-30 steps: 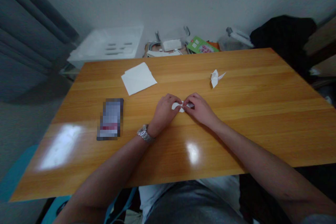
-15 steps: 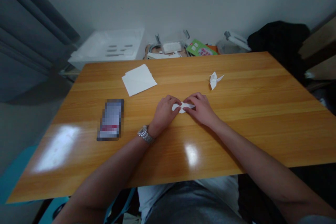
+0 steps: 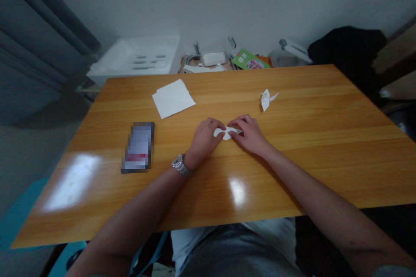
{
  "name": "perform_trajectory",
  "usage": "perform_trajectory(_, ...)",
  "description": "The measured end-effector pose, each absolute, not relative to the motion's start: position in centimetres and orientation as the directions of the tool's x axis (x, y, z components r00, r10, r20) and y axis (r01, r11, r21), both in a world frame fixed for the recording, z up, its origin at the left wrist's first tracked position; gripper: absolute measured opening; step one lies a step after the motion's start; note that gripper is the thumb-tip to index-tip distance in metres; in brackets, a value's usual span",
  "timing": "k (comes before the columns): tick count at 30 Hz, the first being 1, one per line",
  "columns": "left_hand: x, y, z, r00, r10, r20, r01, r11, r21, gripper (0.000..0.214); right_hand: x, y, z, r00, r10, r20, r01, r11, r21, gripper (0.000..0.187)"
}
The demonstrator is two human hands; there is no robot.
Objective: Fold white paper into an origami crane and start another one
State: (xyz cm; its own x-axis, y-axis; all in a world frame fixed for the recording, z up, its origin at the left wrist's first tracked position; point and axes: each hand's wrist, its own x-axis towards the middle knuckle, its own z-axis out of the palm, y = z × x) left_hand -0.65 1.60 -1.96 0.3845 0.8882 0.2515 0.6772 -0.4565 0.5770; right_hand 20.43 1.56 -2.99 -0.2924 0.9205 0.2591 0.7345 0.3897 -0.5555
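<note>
A small folded piece of white paper (image 3: 227,132) is held between my two hands, low over the middle of the table. My left hand (image 3: 206,137), with a metal watch (image 3: 181,165) at its wrist, pinches the paper's left part between thumb and fingers. On the other side my right hand (image 3: 248,134) grips the right part in the same way. The fingers cover some of the folds. Beyond my right hand stands a folded white paper crane (image 3: 266,100). Farther left lie several sheets of white paper (image 3: 174,99), stacked unevenly.
A phone (image 3: 138,147) with a blurred screen lies left on the wooden table (image 3: 308,138). Behind the far edge are a white plastic tray (image 3: 136,58), a green booklet (image 3: 250,59), a clear container (image 3: 292,54) and dark cloth (image 3: 347,47). A grey curtain hangs at left.
The whole view has shifted very slightly. Both hands keep their hold on the folded paper, with hardly any movement of the fingers.
</note>
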Motion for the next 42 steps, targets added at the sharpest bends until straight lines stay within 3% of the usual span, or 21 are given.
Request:
perform_trajectory(16, -0.2, 1.4, -1.8, 0.365, 0.895, 0.257, 0.715, -0.446, 0.538, 0.011, 19.7, 1.1, -2.5, -0.256, 0.935, 0.244, 0.787, 0.348, -0.51, 0.024)
perform_trajectory(28, 0.0, 1.4, -2.0, 0.366, 0.892, 0.267, 0.719, -0.453, 0.527, 0.009, 20.2, 0.4, -2.7, -0.308, 0.913, 0.267, 0.782, 0.403, -0.476, 0.028)
perform_trajectory(42, -1.8, 1.8, -1.4, 0.538, 0.81, 0.231, 0.672, -0.578, 0.462, 0.027, 20.1, 0.3, -2.9, -0.299, 0.91, 0.288, 0.778, 0.407, -0.478, 0.026)
